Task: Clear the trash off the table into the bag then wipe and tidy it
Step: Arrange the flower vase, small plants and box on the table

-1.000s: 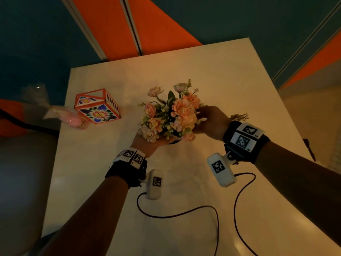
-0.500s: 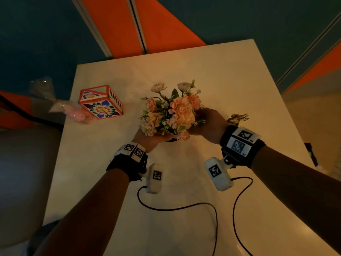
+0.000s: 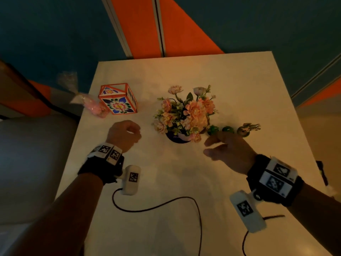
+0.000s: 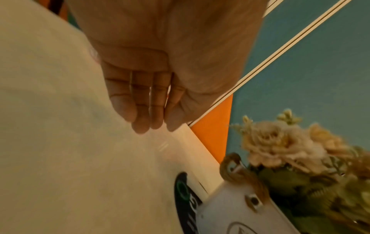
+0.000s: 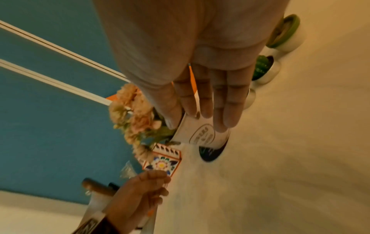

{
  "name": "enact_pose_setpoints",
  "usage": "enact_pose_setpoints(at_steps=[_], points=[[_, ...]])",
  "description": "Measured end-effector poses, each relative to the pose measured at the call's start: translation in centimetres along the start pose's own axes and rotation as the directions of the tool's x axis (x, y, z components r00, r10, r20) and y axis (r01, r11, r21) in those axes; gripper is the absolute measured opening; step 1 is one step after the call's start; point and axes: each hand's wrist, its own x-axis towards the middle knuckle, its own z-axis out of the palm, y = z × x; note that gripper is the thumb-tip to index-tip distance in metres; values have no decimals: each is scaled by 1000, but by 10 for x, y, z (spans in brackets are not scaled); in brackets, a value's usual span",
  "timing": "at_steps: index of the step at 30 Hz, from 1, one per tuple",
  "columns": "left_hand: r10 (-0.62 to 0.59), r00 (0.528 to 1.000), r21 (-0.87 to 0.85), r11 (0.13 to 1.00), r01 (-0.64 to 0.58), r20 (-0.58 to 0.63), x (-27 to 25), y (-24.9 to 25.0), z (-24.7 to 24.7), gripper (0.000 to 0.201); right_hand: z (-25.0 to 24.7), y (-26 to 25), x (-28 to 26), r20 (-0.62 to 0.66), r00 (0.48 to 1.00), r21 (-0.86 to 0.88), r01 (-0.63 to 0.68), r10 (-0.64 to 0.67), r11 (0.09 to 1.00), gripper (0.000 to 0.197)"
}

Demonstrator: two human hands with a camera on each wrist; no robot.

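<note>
A white pot of pink and peach artificial flowers (image 3: 184, 115) stands on a dark round coaster (image 3: 178, 139) in the middle of the white table (image 3: 239, 80). My left hand (image 3: 132, 133) hovers to the pot's left, apart from it. In the left wrist view its fingers (image 4: 140, 120) hang loosely curled and hold nothing. My right hand (image 3: 208, 146) is just right of the pot with its fingers straight and empty. The right wrist view shows its fingertips (image 5: 224, 123) close in front of the pot (image 5: 192, 131), which bears an oval label.
A patterned red-edged box (image 3: 118, 100) sits at the left, with a clear bag of pink things (image 3: 92, 106) beside it at the table's edge. Three small potted cacti (image 3: 227, 129) line up right of the flowers. A black cable (image 3: 166, 204) crosses the near table.
Both hands held the flower pot before. Now they have let go and drawn back to either side, and the pot stands on the coaster.
</note>
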Motion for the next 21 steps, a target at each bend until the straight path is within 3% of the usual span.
enact_pose_setpoints(at_steps=[2,6,9,11,14,16,19,21], points=[[22,992,97,995,-10,-122,-3,-5,-17,15,11,-2,-13,79,996,-49,42,-38,998,12],[163,936,286,955,-71,-312,7,-1,-51,27,44,-24,-25,262,954,-93,174,-144,980,12],[272,905,446,889,-105,-328,26,10,-75,43,66,-57,-27,359,910,-64,245,-207,967,14],[275,920,456,881,-124,-280,37,18,-86,59,80,-80,-22,360,900,-29,274,-245,961,18],[182,970,491,868,-81,-162,55,24,-100,84,100,-118,-7,307,897,-22,342,-319,939,23],[161,984,523,847,-94,-82,70,25,-105,93,110,-145,11,182,903,-49,403,-389,914,26],[122,992,583,807,-96,-6,87,24,-109,93,120,-187,52,-41,900,-105,428,-434,898,40],[120,993,609,785,-109,23,95,21,-109,85,124,-211,81,-86,916,-161,376,-393,912,57]])
